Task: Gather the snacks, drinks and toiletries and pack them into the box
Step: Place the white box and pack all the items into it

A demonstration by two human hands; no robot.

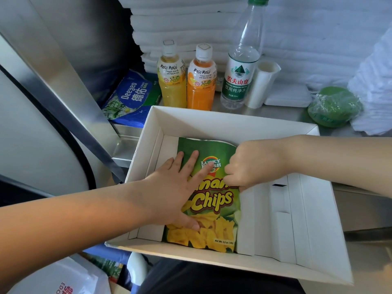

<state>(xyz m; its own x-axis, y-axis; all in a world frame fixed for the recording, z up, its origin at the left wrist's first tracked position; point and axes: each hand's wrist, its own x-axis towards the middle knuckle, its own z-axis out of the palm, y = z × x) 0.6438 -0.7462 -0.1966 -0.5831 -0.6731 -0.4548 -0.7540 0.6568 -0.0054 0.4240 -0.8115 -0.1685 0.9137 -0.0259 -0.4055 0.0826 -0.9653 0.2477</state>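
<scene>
A green bag of banana chips (209, 211) lies flat in the left half of the open white box (314, 211). My left hand (180, 185) presses on the bag with straight, spread fingers. My right hand (244, 168) has its fingers curled round the bag's right edge. Behind the box stand a yellow juice bottle (170, 81), an orange juice bottle (201, 81) and a clear water bottle (240, 68). A blue pack of wipes (132, 96) leans at the back left.
A white roll (262, 85), a flat white pack (288, 96) and a green item in clear wrap (334, 106) sit at the back right. Stacked white foam sheets (191, 22) rise behind. A steel frame (70, 85) runs along the left. Bags (63, 279) lie below.
</scene>
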